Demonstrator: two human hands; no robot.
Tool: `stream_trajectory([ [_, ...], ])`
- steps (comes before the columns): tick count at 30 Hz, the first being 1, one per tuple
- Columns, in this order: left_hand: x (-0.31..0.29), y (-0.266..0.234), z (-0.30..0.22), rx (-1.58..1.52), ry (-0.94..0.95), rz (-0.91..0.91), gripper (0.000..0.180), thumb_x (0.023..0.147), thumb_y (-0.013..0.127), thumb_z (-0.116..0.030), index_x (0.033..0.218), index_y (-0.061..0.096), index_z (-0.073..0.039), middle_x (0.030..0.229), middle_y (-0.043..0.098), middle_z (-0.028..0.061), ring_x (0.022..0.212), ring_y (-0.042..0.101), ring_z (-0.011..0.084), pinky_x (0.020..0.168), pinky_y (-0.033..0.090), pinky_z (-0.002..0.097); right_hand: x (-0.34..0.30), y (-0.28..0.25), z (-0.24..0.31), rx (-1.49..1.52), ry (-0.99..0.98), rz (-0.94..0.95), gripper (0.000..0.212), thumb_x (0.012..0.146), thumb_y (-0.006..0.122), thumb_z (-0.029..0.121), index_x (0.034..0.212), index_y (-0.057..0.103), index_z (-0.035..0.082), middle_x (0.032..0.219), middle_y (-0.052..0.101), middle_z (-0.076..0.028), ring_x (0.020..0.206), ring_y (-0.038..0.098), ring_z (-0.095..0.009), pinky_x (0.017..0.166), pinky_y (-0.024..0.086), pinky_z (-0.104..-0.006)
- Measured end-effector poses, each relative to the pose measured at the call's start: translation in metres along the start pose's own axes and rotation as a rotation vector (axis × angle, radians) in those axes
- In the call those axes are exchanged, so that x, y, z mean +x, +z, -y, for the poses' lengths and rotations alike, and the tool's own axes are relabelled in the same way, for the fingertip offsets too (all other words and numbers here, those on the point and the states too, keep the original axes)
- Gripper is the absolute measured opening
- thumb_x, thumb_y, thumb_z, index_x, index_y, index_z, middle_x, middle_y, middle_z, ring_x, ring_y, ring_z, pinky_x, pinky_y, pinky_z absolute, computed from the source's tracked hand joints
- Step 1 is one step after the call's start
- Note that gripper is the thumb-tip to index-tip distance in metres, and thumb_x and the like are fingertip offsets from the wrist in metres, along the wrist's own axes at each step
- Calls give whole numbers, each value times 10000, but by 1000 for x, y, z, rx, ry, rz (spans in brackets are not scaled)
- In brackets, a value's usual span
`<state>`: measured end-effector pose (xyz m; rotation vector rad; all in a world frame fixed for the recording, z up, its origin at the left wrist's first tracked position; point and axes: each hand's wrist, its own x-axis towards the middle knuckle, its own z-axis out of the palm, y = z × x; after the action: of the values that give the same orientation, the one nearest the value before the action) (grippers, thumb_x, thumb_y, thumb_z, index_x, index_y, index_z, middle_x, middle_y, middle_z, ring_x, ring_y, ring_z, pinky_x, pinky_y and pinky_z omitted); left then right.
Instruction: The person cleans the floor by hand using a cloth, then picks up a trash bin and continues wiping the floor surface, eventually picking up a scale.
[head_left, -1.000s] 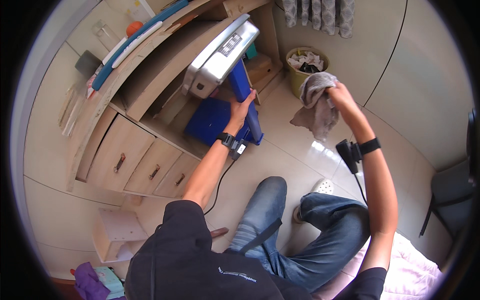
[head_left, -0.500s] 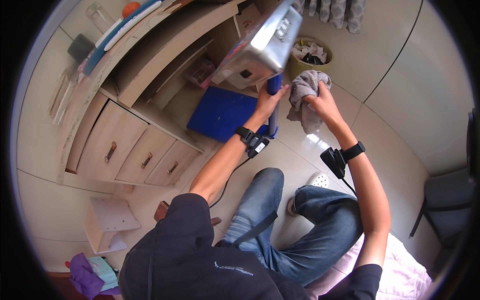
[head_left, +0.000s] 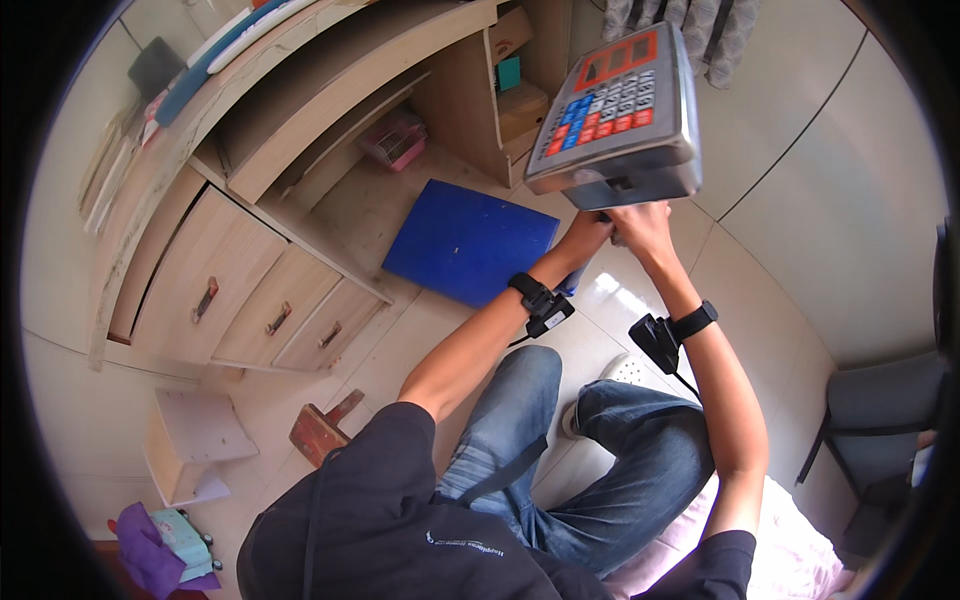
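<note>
A platform scale stands on the floor, its blue platform [head_left: 465, 243] left of my arms. Its silver display head [head_left: 620, 112], with colored keys, now faces up toward me and leans right. Just below the head, my left hand [head_left: 590, 230] is closed around the scale's pole, which it mostly hides. My right hand [head_left: 643, 226] is close beside it, against the head's underside, with its fingers largely out of sight. Only a sliver of the grey cloth shows between the hands; the rest is hidden. Both wrists wear black straps with small devices.
A wooden desk with drawers [head_left: 205, 290] runs along the left. Beneath it is a pink wire cage [head_left: 394, 142]. Near my left side are a reddish wooden stool [head_left: 318, 432] and a pale box-shaped piece [head_left: 205, 435]. A grey chair [head_left: 880, 400] stands at the right.
The display head has turned its keypad toward me and shifted right. My right hand has brought the cloth left, under the head, next to my left hand. The bin is now hidden.
</note>
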<state>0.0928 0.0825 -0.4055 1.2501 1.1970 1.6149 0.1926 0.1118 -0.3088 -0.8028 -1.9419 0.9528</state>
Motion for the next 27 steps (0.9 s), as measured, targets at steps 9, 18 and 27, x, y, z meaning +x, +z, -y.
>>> stream_trajectory([
  [9, -10, -6, -11, -171, -70, 124, 490, 905, 581, -106, 1353, 435, 29, 1340, 507, 126, 1231, 459, 198, 1034, 377, 331, 9, 25, -18, -23, -25, -338, 311, 766, 677, 208, 953, 653, -40, 889, 705, -184, 871, 685, -309, 787, 503, -381],
  [18, -221, -197, 148, 185, -515, -540, 348, 949, 612, -279, 1154, 601, 2, 1099, 637, 92, 986, 628, 176, 862, 513, 304, 0, 29, -8, 178, 22, -132, 159, 791, 685, 96, 884, 629, -20, 637, 568, -32, 477, 507, -123, 443, 396, -294],
  [27, -232, -185, 212, -287, -944, -694, 745, 885, 623, -536, 1380, 389, -31, 1278, 524, 152, 1108, 570, 306, 963, 483, 386, 32, -8, -55, -38, -320, -212, 408, 778, 713, 222, 1119, 611, 23, 1103, 648, -179, 953, 622, -315, 855, 480, -376],
])
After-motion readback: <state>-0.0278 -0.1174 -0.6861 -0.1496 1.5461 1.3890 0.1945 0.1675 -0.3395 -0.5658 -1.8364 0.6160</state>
